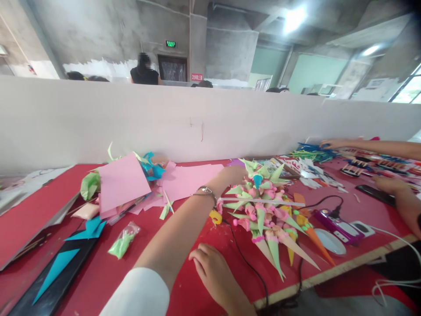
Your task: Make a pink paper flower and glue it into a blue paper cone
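My left arm, with a silver bracelet at the wrist, reaches forward across the table. My left hand [234, 175] is at the far left side of a pile of pointed paper cones [261, 215] in pale green and pink, with pink ruffled bits on them. Its fingers are turned away and I cannot make out a grip. Nearer to me, my right hand [212, 267] rests low over the red tabletop [187, 289], fingers loosely bent, nothing visible in them. A clear thin strip [263, 202] lies across the pile. Left of it sits a small yellow object [215, 217].
Pink paper sheets [123, 186], a bag of green material [124, 240] and blue paper pieces [55, 272] lie to the left. A purple power strip [338, 226] with cables stands right. Another person's hands [390, 184] are at the far right. A white partition [164, 118] runs behind.
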Demonstrator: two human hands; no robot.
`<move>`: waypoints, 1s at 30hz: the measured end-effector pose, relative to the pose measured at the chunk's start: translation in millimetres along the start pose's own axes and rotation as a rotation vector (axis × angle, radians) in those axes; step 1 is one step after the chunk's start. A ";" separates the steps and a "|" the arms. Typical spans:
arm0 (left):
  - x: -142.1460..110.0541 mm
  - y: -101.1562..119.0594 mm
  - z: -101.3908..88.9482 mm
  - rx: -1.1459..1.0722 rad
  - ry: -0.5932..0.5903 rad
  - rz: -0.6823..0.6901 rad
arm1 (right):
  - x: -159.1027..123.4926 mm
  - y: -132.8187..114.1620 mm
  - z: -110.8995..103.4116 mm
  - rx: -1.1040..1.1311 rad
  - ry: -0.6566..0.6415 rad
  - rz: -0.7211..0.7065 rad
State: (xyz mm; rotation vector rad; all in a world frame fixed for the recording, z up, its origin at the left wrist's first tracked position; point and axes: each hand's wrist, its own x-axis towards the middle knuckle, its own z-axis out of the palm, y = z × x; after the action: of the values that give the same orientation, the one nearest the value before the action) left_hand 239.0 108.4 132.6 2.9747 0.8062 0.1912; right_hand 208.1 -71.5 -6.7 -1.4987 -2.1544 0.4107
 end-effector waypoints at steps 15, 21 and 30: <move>-228.6 -81.4 -48.9 -0.205 0.310 -0.450 | -2.3 7.2 3.9 0.135 0.080 -0.002; -308.2 -76.2 14.0 -0.111 0.129 -0.790 | 0.0 10.2 3.3 0.130 0.133 -0.007; -333.7 -66.5 85.9 -0.053 0.099 -0.909 | 12.2 45.7 -25.7 -0.008 0.482 0.251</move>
State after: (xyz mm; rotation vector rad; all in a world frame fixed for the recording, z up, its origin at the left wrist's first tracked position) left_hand -68.5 -4.7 6.8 2.2521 1.9827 0.2920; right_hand 254.7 -44.6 -5.3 -1.6763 -1.6047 0.1035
